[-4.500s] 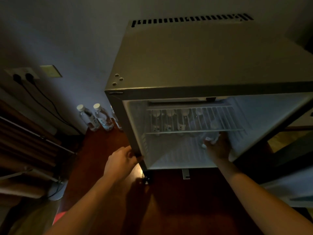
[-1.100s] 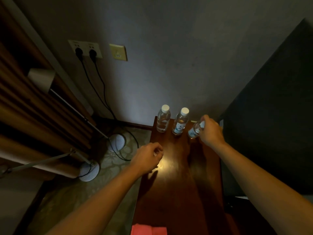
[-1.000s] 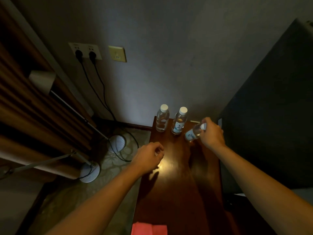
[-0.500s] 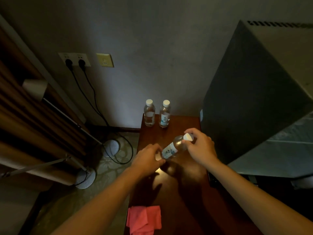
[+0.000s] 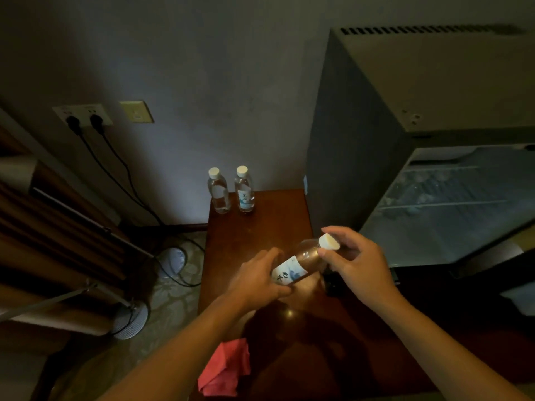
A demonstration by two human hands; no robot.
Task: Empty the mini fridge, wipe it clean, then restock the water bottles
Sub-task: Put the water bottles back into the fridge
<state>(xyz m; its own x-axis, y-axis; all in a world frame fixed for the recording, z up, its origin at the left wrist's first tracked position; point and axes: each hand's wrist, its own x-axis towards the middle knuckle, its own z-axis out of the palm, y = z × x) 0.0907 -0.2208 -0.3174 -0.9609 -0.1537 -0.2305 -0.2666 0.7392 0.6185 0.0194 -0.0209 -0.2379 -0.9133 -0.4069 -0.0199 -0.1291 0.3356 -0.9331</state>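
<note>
A clear water bottle [image 5: 301, 263] with a white cap and blue-and-white label hangs tilted above the dark wooden table [image 5: 260, 230]. My left hand [image 5: 254, 280] curls around its lower body. My right hand [image 5: 357, 261] pinches its neck just under the cap. Two more bottles [image 5: 231, 189] stand upright at the table's back edge by the wall. The grey mini fridge [image 5: 376, 111] stands at the right with its inside open to view, where a wire shelf [image 5: 451, 186] carries several bottles. A red cloth [image 5: 224, 369] lies crumpled at the table's near left edge.
Two plugs with black cables sit in a wall socket [image 5: 84, 118] at the left. A floor lamp's round bases [image 5: 173, 259] and poles stand on the patterned floor left of the table. Wooden slats run along the far left.
My right hand picked up the third bottle from beside the two at the wall and brought it towards me. My left hand has now closed around its lower body. The view swung right towards the fridge.
</note>
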